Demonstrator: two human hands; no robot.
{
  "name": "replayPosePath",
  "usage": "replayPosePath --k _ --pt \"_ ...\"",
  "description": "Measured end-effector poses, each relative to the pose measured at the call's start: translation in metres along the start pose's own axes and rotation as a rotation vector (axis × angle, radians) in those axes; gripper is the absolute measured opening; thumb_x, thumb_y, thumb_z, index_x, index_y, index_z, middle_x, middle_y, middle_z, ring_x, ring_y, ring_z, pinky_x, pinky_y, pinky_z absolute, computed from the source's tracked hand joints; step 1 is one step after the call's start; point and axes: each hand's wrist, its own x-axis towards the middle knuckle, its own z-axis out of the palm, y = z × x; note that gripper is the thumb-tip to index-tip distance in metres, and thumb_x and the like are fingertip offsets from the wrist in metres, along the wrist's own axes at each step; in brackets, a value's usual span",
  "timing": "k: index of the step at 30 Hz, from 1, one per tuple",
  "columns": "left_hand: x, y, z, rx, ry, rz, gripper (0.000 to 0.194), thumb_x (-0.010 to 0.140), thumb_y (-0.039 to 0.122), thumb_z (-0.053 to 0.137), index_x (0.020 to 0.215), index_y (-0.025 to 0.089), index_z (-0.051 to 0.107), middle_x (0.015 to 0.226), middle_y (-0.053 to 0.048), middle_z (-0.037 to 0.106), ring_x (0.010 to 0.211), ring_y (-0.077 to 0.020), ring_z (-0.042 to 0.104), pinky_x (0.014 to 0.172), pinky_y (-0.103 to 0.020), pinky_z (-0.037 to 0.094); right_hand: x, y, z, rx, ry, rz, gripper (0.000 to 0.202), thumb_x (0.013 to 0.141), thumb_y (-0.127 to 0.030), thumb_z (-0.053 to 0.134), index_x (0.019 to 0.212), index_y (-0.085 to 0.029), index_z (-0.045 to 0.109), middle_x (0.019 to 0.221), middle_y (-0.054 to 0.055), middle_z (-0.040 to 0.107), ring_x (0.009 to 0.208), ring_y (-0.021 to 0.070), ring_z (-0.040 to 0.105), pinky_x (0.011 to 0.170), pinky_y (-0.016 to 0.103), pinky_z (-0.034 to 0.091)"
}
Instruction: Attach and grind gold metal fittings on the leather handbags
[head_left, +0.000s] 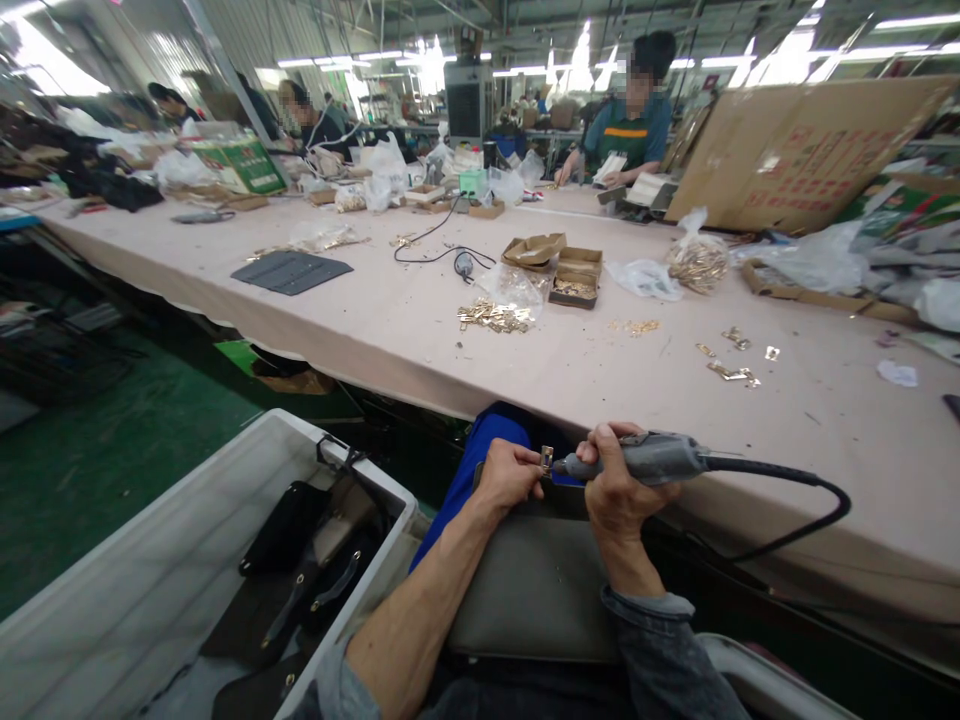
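My right hand (pixel 619 490) is wrapped round a grey corded electric screwdriver (pixel 664 458), which lies nearly level with its tip pointing left. That tip meets or nearly meets a small gold metal plate (pixel 547 457) with a slot in it. Thumb and fingers of my left hand (pixel 512 475) pinch at the plate's left side; whether they also grip the dark edge under it I cannot tell. A grey-brown leather-like piece (pixel 536 590) rests across my lap below both hands.
On the table (pixel 405 310) lie a pile of gold metal parts (pixel 495 316), small cardboard boxes (pixel 576 275) and a dark flat panel (pixel 292 271). A white bin (pixel 150 540) with dark bags stands at my left. A co-worker (pixel 626 130) sits across the table.
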Motion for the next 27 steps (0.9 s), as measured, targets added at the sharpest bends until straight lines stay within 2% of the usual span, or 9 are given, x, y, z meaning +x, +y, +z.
replayPosePath --k 5,10,16,19,22,24,27 --pt "0.000 0.001 -0.002 -0.044 -0.003 -0.006 0.024 0.075 0.000 0.063 0.089 0.006 0.081 0.045 -0.002 0.063 0.034 -0.0087 0.050 0.037 -0.016 0.036 -0.004 -0.005 0.001 -0.031 -0.098 0.013 0.023 0.078 -0.027 0.082 0.079 -0.017 0.062 0.061 -0.003 0.055 0.049 0.0106 0.054 0.054 0.027 0.054" --pt "0.004 -0.004 -0.002 -0.117 -0.032 -0.016 0.022 0.072 -0.003 0.062 0.081 0.006 0.080 0.048 -0.003 0.065 0.041 -0.0113 0.059 0.042 -0.018 0.045 -0.005 -0.009 0.000 -0.046 -0.284 0.080 0.021 0.075 -0.022 0.084 0.079 -0.016 0.065 0.059 -0.003 0.055 0.047 0.0110 0.053 0.049 0.026 0.052" --pt "-0.002 -0.001 0.001 -0.188 -0.057 -0.019 0.020 0.069 -0.005 0.057 0.063 0.008 0.072 0.044 -0.003 0.062 0.038 -0.0116 0.058 0.041 -0.019 0.047 -0.006 -0.002 -0.007 0.015 -0.248 0.297 0.035 0.063 -0.006 0.088 0.083 -0.018 0.061 0.070 -0.004 0.060 0.055 0.0105 0.057 0.050 0.023 0.053" --pt "-0.004 0.000 0.002 -0.230 -0.043 -0.022 0.018 0.070 -0.005 0.058 0.064 0.007 0.071 0.045 -0.004 0.063 0.039 -0.0131 0.060 0.042 -0.020 0.050 -0.006 -0.003 -0.008 -0.011 -0.327 0.268 0.034 0.062 -0.009 0.089 0.080 -0.018 0.061 0.069 -0.004 0.060 0.053 0.0098 0.056 0.049 0.023 0.051" --pt "-0.004 -0.003 0.004 -0.292 -0.029 -0.020 0.014 0.074 -0.005 0.060 0.076 0.005 0.071 0.051 -0.006 0.067 0.044 -0.0155 0.065 0.046 -0.022 0.054 0.002 -0.012 -0.007 0.040 -0.375 0.183 0.029 0.066 -0.016 0.087 0.081 -0.018 0.063 0.065 -0.004 0.058 0.049 0.0110 0.055 0.049 0.026 0.050" --pt "-0.003 -0.006 0.006 -0.338 -0.026 -0.014 0.013 0.077 -0.005 0.060 0.083 0.003 0.070 0.055 -0.008 0.069 0.048 -0.0172 0.069 0.047 -0.023 0.056 0.014 -0.020 -0.008 0.153 -0.336 0.130 0.023 0.071 -0.019 0.082 0.083 -0.018 0.063 0.063 -0.004 0.056 0.047 0.0104 0.052 0.050 0.026 0.049" --pt "-0.004 -0.009 0.009 -0.400 -0.013 -0.002 0.015 0.082 -0.006 0.056 0.089 0.002 0.067 0.064 -0.011 0.073 0.054 -0.0179 0.073 0.051 -0.022 0.058 0.048 -0.030 -0.019 0.326 -0.171 0.136 0.019 0.073 -0.015 0.073 0.084 -0.019 0.058 0.069 -0.003 0.057 0.049 0.0078 0.048 0.052 0.024 0.049"
